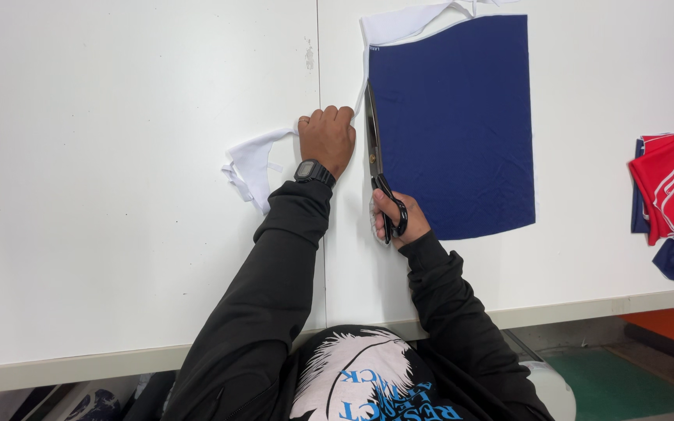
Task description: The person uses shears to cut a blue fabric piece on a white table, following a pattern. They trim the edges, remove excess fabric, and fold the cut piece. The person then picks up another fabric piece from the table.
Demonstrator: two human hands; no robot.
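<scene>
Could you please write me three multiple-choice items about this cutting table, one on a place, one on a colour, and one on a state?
1. Where does the pile of red and blue fabric lie?
A. at the table's right edge
B. under the left hand
C. on the floor

2. What colour is the large fabric panel beside the scissors?
A. red
B. navy blue
C. green

3. What is the left hand doing?
A. lying flat and open
B. holding the scissors
C. closed on a white fabric strip

Answers:
1. A, the pile sits at the far right of the white table.
2. B, the panel is dark blue.
3. C, the fist grips the white strip, while the right hand holds the scissors' handles.
</scene>
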